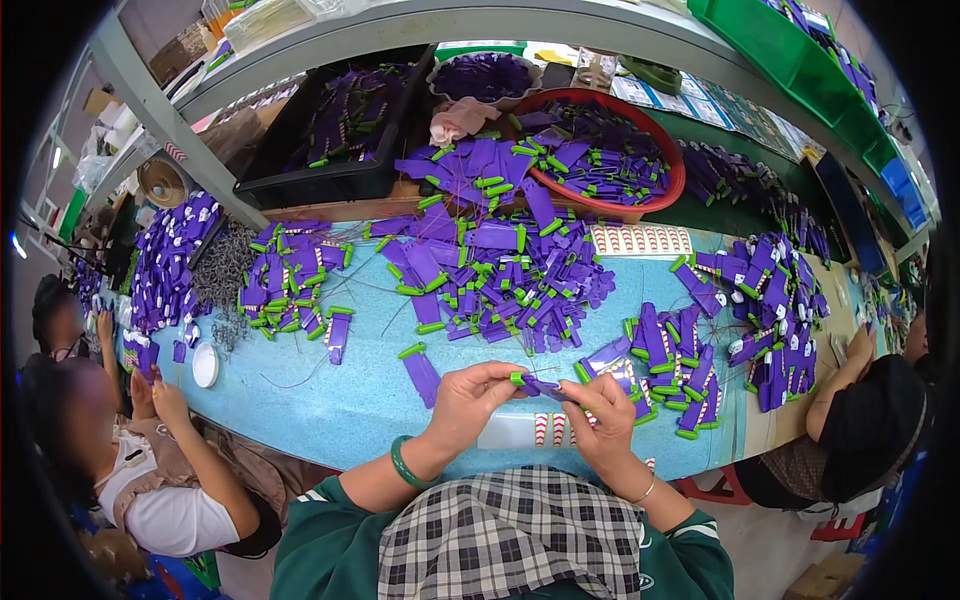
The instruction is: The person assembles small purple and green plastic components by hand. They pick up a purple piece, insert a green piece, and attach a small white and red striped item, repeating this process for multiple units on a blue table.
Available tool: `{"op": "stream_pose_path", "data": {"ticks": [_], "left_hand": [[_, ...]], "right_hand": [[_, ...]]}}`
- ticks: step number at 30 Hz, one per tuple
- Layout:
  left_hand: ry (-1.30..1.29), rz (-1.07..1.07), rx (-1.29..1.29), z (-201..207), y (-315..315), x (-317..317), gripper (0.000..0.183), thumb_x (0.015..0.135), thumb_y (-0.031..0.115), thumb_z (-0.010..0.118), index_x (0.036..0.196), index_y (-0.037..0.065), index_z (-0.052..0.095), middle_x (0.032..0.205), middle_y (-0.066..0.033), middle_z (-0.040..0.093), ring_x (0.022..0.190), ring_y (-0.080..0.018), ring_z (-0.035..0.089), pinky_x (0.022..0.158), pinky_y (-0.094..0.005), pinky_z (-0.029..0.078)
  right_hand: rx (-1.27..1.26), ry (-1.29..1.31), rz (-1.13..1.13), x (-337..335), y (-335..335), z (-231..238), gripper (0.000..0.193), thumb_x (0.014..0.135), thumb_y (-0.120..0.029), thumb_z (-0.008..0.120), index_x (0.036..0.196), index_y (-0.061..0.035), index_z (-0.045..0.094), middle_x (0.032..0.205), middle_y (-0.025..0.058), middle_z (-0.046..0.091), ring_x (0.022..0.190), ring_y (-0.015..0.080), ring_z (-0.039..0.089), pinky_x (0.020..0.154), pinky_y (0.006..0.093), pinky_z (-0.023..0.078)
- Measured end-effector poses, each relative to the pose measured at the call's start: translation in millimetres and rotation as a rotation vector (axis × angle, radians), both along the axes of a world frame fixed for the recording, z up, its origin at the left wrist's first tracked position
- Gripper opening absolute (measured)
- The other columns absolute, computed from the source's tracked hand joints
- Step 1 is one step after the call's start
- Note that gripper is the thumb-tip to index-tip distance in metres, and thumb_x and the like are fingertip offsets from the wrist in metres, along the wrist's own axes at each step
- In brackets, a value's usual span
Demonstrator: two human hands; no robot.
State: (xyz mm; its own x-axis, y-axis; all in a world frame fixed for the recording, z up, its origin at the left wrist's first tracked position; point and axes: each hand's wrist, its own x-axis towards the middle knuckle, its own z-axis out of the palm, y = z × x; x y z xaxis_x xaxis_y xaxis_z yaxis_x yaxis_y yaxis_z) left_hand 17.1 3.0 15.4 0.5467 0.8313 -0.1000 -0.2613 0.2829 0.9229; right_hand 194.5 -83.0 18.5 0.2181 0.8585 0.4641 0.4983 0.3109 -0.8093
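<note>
Between my two hands is a small purple plastic part with a green end (pixel 541 387), held above the front of the blue table. My left hand (pixel 468 402) pinches its green end, and a green bangle circles that wrist. On the other end, the fingers of my right hand (pixel 604 415) are closed. Just below lies a backing strip with red-and-white chevron stickers (pixel 541 430), partly covered by my right hand. A single purple part with a green end (pixel 421 378) rests left of my left hand. Right of my right hand lie several similar parts with chevron stickers (pixel 668 350).
A big heap of purple and green parts (pixel 500 270) fills the table's middle. Behind it stand a red basin (pixel 682 180) and a black tray (pixel 300 185) of parts. Another chevron sticker sheet (pixel 641 241) lies at the back. Co-workers sit at left (pixel 175 510) and right (pixel 870 430); a shelf frame (pixel 430 32) spans overhead.
</note>
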Motion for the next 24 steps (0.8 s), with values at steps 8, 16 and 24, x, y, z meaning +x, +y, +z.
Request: {"op": "stream_pose_path", "data": {"ticks": [8,16,24], "left_hand": [[0.156,-0.158,-0.138,-16.4,-6.6,-21.8,0.021,0.086,-0.001,0.062,0.106,-0.006,0.062,0.097,-0.0104,0.067,0.087,-0.0160,0.065,0.080,-0.0288,0.055],[0.138,-0.183,0.015,2.9,-6.0,-6.5,0.021,0.083,-0.001,0.064,0.105,-0.002,0.064,0.095,-0.0072,0.068,0.086,-0.0109,0.063,0.077,-0.0243,0.051],[0.220,-0.316,0.391,23.0,6.6,-13.1,0.011,0.075,0.003,0.073,0.078,0.000,0.063,0.097,-0.0073,0.057,0.089,-0.0158,0.056,0.076,-0.0294,0.046]], "right_hand": [[-0.378,-0.066,0.314,24.3,3.5,20.0,0.041,0.069,0.003,0.071,0.107,-0.0133,0.070,0.067,0.0040,0.051,0.059,0.0158,0.048,0.054,0.0295,0.039],[-0.584,0.446,0.382,9.6,5.2,9.5,0.043,0.073,0.002,0.072,0.114,-0.0042,0.062,0.083,0.0063,0.064,0.071,0.0113,0.063,0.060,0.0237,0.051],[-0.316,0.081,0.596,27.6,24.5,18.7,0.043,0.071,0.001,0.071,0.113,-0.0054,0.062,0.088,0.0071,0.064,0.073,0.0140,0.062,0.060,0.0278,0.050]]}}
